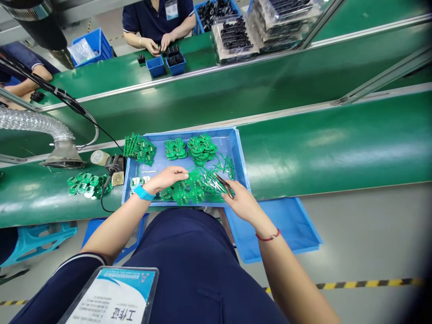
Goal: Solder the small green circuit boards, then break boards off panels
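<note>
In the head view, my left hand [168,177] pinches the upper left edge of a green circuit board panel [189,186] made of several joined boards. My right hand [241,201] is closed around dark-handled pliers [224,184], whose tips point up and left over a heap of thin green strips [227,166]. Both hands work over a shallow blue tray [241,157]. Farther back in it lie piles of separated green boards [201,149], a smaller group of boards [175,149] and a stack of uncut panels [146,151]. White-faced boards [138,181] lie beside my left wrist.
Left of the tray are loose boards [88,183], a soldering iron stand [118,171] and a fume hood [64,155]. Another blue tray [286,225] sits below the bench edge at right. A co-worker [158,22] handles black parts beside small blue bins [155,66].
</note>
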The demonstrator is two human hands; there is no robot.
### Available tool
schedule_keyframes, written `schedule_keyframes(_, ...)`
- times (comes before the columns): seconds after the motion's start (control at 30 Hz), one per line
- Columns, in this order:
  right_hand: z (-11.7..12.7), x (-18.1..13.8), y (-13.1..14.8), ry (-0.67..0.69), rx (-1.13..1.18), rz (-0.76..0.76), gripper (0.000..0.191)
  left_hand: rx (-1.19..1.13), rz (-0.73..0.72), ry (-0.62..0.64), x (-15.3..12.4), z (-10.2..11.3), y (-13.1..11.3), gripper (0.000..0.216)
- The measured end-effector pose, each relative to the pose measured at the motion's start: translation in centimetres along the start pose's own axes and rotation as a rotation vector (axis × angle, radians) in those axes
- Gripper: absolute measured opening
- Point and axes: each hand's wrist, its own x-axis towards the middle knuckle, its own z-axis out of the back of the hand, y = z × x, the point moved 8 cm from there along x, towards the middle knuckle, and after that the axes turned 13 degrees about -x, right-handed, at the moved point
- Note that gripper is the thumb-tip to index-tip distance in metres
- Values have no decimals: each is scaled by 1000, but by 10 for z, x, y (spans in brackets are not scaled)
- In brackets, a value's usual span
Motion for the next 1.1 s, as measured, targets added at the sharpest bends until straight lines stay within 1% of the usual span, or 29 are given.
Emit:
schedule_keyframes(0.1, -12, 9, 30, 27, 330, 92, 41, 92, 79, 167, 2, -26, -5, 22)
schedule_keyframes(0.17, -25, 15, 42, 42, 511, 106, 39, 91, 89, 222, 3, -34, -11, 28)
schedule_keyframes(0.2, -30, 17, 44, 32, 594, 95, 37, 35, 70, 211, 5, -34, -14, 32)
schedule_keyframes(0.27, -35, 22, 39, -32, 750, 41, 36, -201, -2, 133, 7, -27, -20, 40)
schedule_keyframes(0.33, -36, 26, 28, -130, 892, -30, 35, -484, -101, 38, 5, -17, -19, 47)
schedule_keyframes(0.37, -35, 28, 23, -177, 951, -60, 34, -567, -139, 13, 3, -17, -15, 49)
schedule_keyframes(0.43, -34, 31, 18, -251, 1041, -99, 34, -594, -194, 16, -3, -27, -5, 54)
schedule_keyframes(0.5, -33, 31, 24, -293, 1090, -112, 35, -547, -225, 5, -7, -43, 5, 58)
schedule_keyframes(0.53, -33, 30, 30, -300, 1101, -109, 36, -549, -249, -53, -7, -47, 8, 55)
schedule_keyframes(0.57, -34, 28, 37, -298, 1103, -101, 36, -566, -274, -143, -7, -46, 9, 50)
schedule_keyframes(0.63, -34, 20, 51, -268, 1082, -73, 35, -629, -327, -327, -8, -37, 7, 41)
schedule_keyframes(0.67, -34, 14, 57, -245, 1059, -56, 34, -655, -352, -387, -9, -31, 3, 38)
schedule_keyframes(0.7, -34, 8, 60, -220, 1029, -39, 34, -672, -378, -417, -9, -24, -2, 35)
schedule_keyframes(0.8, -32, -8, 61, -154, 900, 11, 34, -652, -473, -431, -13, -2, -23, 28)
schedule_keyframes(0.9, -28, -18, 57, -110, 750, 62, 37, -538, -558, -458, -21, 13, -39, 26)
schedule_keyframes(1.0, -24, -22, 59, -95, 619, 118, 42, -436, -580, -464, -24, 14, -43, 26)
schedule_keyframes(1.1, -18, -22, 63, -97, 499, 163, 40, -437, -565, -436, -22, 8, -42, 26)
